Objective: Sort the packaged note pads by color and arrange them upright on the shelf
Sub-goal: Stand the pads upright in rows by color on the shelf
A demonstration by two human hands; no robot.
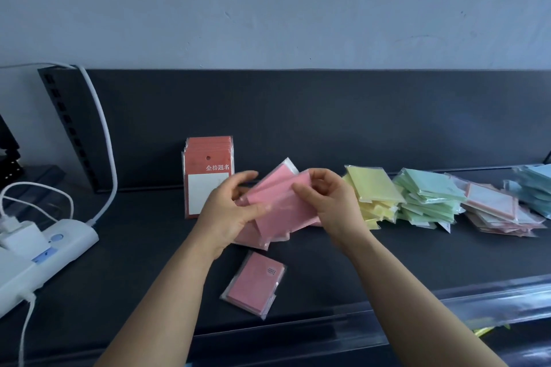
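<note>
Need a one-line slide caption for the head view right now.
Left hand and right hand hold pink plastic-wrapped note pads above the dark shelf, beside yellow and green stacks.

We read this as a shop or stockroom: dark metal display shelf with slotted upright and clear price-tag rail on its front edge, stacked packaged note pads sorted by colour (retail stock), plain wall behind.
</note>
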